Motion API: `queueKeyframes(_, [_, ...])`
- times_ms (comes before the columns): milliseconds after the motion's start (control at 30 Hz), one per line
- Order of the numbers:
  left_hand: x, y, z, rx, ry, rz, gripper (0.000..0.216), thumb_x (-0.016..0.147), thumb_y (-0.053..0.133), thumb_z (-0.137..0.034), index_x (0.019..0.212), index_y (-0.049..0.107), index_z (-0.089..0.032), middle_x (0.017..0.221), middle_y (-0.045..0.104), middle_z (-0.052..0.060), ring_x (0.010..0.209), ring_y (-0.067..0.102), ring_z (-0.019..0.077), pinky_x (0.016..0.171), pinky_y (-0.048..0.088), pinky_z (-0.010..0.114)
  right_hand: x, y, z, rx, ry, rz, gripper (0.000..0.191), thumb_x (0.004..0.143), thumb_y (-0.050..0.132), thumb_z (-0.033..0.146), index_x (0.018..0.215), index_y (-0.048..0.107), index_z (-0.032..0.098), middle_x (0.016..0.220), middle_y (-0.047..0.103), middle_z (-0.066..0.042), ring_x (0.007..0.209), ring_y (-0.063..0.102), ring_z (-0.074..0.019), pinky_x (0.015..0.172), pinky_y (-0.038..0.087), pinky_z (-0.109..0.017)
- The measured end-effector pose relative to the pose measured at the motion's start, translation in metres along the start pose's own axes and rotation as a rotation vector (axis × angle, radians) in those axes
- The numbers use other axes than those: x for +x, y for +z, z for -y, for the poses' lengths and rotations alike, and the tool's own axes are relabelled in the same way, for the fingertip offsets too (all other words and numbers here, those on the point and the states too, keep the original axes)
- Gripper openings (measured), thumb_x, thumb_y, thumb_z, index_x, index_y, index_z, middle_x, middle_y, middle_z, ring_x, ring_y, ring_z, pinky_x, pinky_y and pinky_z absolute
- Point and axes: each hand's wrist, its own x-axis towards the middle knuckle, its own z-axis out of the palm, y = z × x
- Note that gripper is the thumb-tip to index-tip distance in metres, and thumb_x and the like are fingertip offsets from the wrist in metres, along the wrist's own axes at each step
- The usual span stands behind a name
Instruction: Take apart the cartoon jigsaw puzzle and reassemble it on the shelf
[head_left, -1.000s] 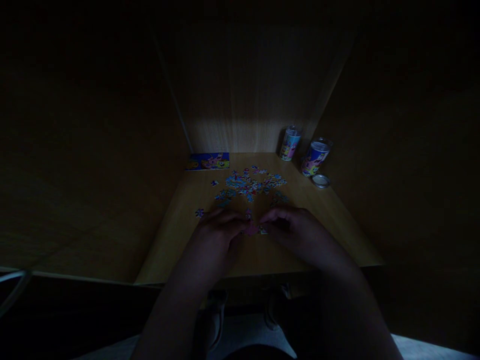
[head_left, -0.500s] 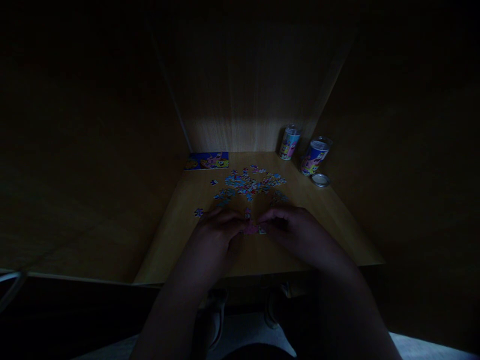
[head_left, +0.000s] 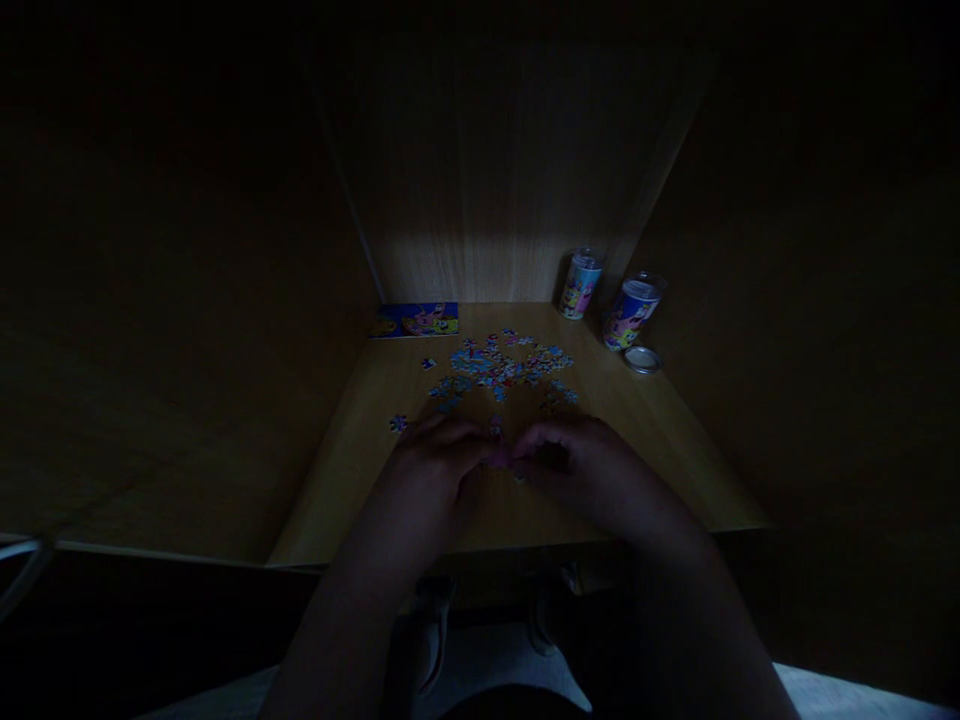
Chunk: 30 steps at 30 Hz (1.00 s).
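Observation:
In dim light, pink jigsaw puzzle pieces (head_left: pixel 499 456) lie on the wooden surface between my two hands. My left hand (head_left: pixel 439 455) is closed, its thumb and fingertips on the left side of the pink pieces. From the right, my right hand (head_left: pixel 574 455) pinches at the same pieces and partly covers them. Just beyond the fingertips is a small pinkish piece (head_left: pixel 495 425). Farther back spreads a loose pile of puzzle pieces (head_left: pixel 502 368), mostly blue and multicoloured. A separate piece (head_left: pixel 398 424) sits left of my left hand.
Two clear-lidded cartoon cans, a light blue one (head_left: pixel 580 285) and a dark blue one (head_left: pixel 631 312), stand at the back right. A round metal lid (head_left: pixel 643 360) lies beside them. A cartoon picture sheet (head_left: pixel 420 319) is at the back left. Wooden panels (head_left: pixel 465 220) enclose the surface.
My right hand has shifted slightly left, its fingertips now closer to my left thumb over the pink pieces. My left hand has hardly moved.

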Motion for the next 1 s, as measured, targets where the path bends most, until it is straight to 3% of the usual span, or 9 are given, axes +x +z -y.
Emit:
queueKeyframes(167, [0.000, -0.001, -0.001, 0.000, 0.009, -0.008, 0.036, 0.095, 0.065, 0.002, 0.114, 0.078, -0.025, 0.116, 0.078, 0.001, 0.107, 0.067, 0.0261, 0.098, 0.054, 0.047, -0.004, -0.010, -0.001, -0.026, -0.009, -0.033, 0.019, 0.106, 0.060, 0.020, 0.106, 0.078, 0.027, 0.105, 0.082, 0.001, 0.093, 0.075, -0.0140, 0.085, 0.056, -0.027])
queueKeyframes(400, [0.001, -0.002, -0.002, -0.029, 0.016, -0.031, 0.036, 0.094, 0.066, 0.004, 0.112, 0.078, -0.025, 0.117, 0.079, 0.000, 0.106, 0.067, 0.0256, 0.097, 0.053, 0.047, -0.013, -0.015, -0.001, -0.086, -0.085, 0.059, 0.015, 0.099, 0.074, 0.025, 0.111, 0.082, 0.030, 0.111, 0.083, -0.001, 0.099, 0.077, -0.0183, 0.090, 0.059, -0.030])
queueKeyframes(833, [0.001, -0.001, -0.002, -0.019, 0.014, -0.031, 0.033, 0.095, 0.065, 0.001, 0.112, 0.078, -0.024, 0.117, 0.079, 0.001, 0.107, 0.069, 0.0254, 0.100, 0.055, 0.048, -0.007, -0.008, -0.002, -0.174, -0.181, 0.081, 0.016, 0.097, 0.076, 0.016, 0.103, 0.083, 0.028, 0.106, 0.084, 0.000, 0.096, 0.077, -0.0168, 0.089, 0.059, -0.031])
queueKeyframes(1000, [0.001, -0.001, -0.001, -0.011, 0.029, -0.032, 0.034, 0.097, 0.062, 0.000, 0.112, 0.078, -0.025, 0.118, 0.078, 0.002, 0.109, 0.068, 0.0257, 0.099, 0.055, 0.049, -0.009, -0.009, -0.003, -0.121, -0.131, 0.076, 0.025, 0.099, 0.075, 0.018, 0.118, 0.081, 0.033, 0.115, 0.084, 0.000, 0.101, 0.078, -0.0167, 0.093, 0.060, -0.032])
